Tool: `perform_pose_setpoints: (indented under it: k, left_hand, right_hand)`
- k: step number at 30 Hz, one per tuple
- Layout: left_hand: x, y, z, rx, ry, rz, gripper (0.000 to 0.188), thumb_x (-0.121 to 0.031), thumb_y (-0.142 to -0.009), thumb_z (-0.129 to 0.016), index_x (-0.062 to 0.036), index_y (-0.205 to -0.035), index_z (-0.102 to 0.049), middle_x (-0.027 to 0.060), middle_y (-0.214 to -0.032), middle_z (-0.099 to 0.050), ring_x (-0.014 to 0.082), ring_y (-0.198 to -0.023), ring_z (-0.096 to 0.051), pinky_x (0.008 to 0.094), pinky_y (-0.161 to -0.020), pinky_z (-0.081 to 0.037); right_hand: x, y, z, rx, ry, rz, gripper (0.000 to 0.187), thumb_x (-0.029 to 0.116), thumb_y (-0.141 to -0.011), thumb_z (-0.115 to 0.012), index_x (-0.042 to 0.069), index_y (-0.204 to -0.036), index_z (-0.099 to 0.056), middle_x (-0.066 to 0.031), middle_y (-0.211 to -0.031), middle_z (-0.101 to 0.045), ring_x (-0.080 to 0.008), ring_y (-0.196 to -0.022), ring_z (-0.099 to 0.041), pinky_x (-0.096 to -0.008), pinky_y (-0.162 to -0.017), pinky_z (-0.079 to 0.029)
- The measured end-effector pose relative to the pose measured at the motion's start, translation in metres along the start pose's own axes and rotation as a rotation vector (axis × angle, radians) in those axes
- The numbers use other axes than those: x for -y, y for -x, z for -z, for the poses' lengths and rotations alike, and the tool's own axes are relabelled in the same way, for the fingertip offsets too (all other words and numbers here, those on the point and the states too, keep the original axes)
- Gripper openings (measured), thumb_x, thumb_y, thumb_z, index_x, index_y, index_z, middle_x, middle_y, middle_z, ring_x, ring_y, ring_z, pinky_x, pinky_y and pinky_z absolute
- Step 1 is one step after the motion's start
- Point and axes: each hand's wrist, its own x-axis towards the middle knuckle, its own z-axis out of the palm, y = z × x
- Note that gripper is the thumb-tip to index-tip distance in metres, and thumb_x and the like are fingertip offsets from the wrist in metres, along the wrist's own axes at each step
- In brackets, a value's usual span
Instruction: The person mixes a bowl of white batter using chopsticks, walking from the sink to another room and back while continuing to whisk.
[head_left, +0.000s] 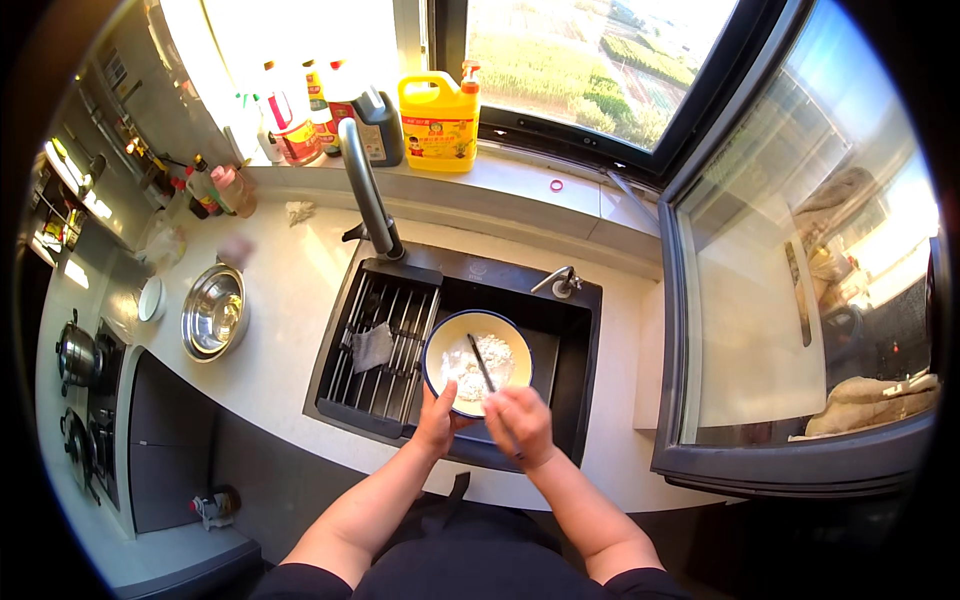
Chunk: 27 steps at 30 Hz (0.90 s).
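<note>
A cream bowl [441, 345] with a blue rim is held over the dark sink [560, 345]. White flour-like powder [500, 355], partly clumped, lies in it. My left hand [436, 422] grips the bowl's near left rim, thumb on top and the other fingers hidden underneath. Closed around dark chopsticks [480, 360], my right hand [520, 425] is at the near right edge of the bowl. The chopstick tips reach into the powder, and their other ends stick out below the hand. Whether there is one stick or a pair is hard to make out.
A roll-up rack [375, 310] with a pale cloth [373, 347] covers the sink's left part. The tall faucet [368, 190] and small tap [558, 283] stand behind. A steel bowl [213, 312] sits left; an open window sash [690, 400] juts in right. Bottles and a yellow jug [440, 125] line the sill.
</note>
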Motion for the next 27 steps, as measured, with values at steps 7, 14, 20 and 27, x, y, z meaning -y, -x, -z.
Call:
perform_pose_setpoints:
  k: [7, 14, 20, 27]
  left_hand:
    - [-0.012, -0.003, 0.021, -0.024, 0.049, 0.015, 0.069, -0.062, -0.092, -0.034, -0.0099, -0.138, -0.037, 0.0098, -0.132, -0.051, 0.0243, -0.117, -0.054, 0.0412, -0.091, -0.048]
    - [-0.014, -0.002, 0.018, 0.018, 0.151, 0.015, 0.069, -0.059, -0.094, -0.032, -0.0068, -0.139, -0.035, 0.0116, -0.136, -0.047, 0.0268, -0.124, -0.048, 0.0419, -0.102, -0.039]
    - [-0.002, 0.0, 0.029, 0.047, 0.193, 0.055, 0.066, -0.055, -0.096, -0.032, -0.0046, -0.139, -0.035, 0.0124, -0.138, -0.046, 0.0274, -0.127, -0.044, 0.0407, -0.105, -0.035]
    - [-0.009, 0.009, 0.031, 0.061, 0.215, 0.056, 0.066, -0.053, -0.097, -0.032, -0.0038, -0.14, -0.032, 0.0132, -0.14, -0.043, 0.0271, -0.128, -0.042, 0.04, -0.108, -0.032]
  right_hand:
    - [0.01, 0.008, 0.031, 0.095, -0.089, -0.082, 0.012, 0.002, -0.075, -0.072, 0.0, -0.086, -0.067, -0.0154, -0.084, -0.066, -0.0278, -0.076, -0.067, -0.031, -0.068, -0.054]
    - [0.019, 0.007, 0.019, 0.09, -0.028, -0.067, 0.016, 0.005, -0.075, -0.074, 0.0, -0.088, -0.065, -0.0143, -0.083, -0.065, -0.0277, -0.075, -0.066, -0.032, -0.068, -0.054]
    - [0.024, 0.009, 0.015, 0.109, -0.111, -0.045, 0.016, 0.006, -0.074, -0.075, 0.001, -0.085, -0.064, -0.0132, -0.084, -0.066, -0.0279, -0.075, -0.066, -0.0331, -0.067, -0.054]
    - [0.01, 0.011, 0.019, -0.184, -0.241, -0.308, 0.007, 0.003, -0.083, -0.067, -0.002, -0.083, -0.063, -0.009, -0.076, -0.066, -0.0173, -0.068, -0.064, -0.0268, -0.064, -0.051]
